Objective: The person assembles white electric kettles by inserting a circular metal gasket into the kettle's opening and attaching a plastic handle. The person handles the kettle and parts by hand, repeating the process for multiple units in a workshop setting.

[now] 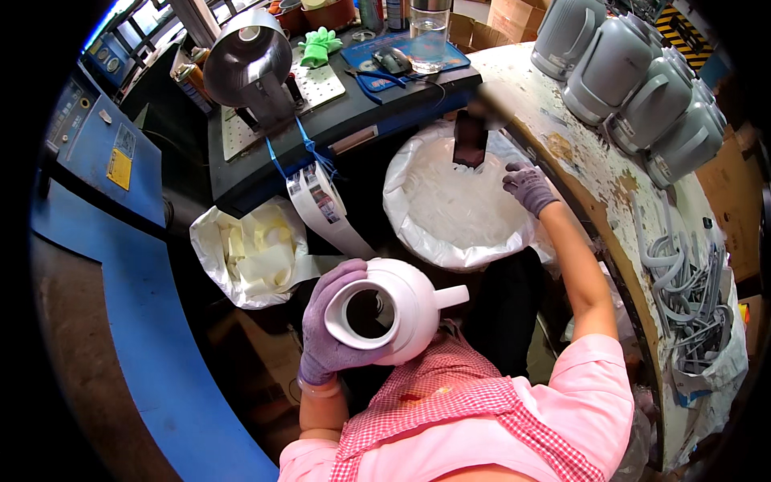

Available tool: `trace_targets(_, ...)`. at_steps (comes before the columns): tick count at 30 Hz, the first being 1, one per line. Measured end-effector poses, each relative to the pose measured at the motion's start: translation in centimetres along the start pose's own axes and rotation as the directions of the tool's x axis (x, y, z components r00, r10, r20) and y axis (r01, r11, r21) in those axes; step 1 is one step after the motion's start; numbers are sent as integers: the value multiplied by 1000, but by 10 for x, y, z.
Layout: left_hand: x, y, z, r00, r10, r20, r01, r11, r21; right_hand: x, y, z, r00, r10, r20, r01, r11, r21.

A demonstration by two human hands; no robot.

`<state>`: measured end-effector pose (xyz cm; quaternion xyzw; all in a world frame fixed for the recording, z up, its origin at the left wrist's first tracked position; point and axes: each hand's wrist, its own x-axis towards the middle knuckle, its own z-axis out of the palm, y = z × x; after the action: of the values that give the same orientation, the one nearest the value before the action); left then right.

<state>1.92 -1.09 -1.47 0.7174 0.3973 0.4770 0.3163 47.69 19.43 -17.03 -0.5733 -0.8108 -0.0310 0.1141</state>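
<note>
My left hand [329,321], in a purple glove, is wrapped round the side of a white jug [414,309]. The jug is tipped so its wide, dark mouth faces up toward me, and its handle points right. My right hand [530,189], gloved the same way, is over the right side of a bin lined with a white bag [401,229]. Its fingers are bent but apart, and I see nothing between them. Translucent plastic pieces [458,201] fill the bin. At its far edge is a dark rectangular object [470,138], partly blurred.
A roll of labels [317,193] hangs by blue cords from the dark bench [337,136]. Beside it sits a bag of yellowish paper scraps [261,249]. Pliers [377,80], a glass container [430,40] and a metal hood [249,60] stand farther back. Grey jugs [610,76] and grey handles [683,281] are on the right.
</note>
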Motion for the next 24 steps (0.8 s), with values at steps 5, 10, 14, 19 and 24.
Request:
trace_targets(5, 17, 5, 24, 994, 98, 45, -102, 991, 87, -23, -111, -133, 979, 67, 195, -182, 725, 665)
trace_targets(10, 30, 20, 49, 979, 201, -11, -187, 925, 330, -53, -208, -207, 935, -323, -149, 316, 562, 765)
trace_targets(14, 29, 23, 60, 951, 302, -64, -248, 870, 427, -64, -249, -228, 921, -389, -1, 145, 341, 929)
trace_targets(19, 23, 31, 74, 936, 343, -81, -259, 826, 501, -61, -252, -201, 864, -502, -38, 409, 656, 635)
trace_targets(24, 16, 37, 80, 926, 365, -98, -257, 798, 545, -69, -256, -200, 882, -466, -72, 408, 677, 613)
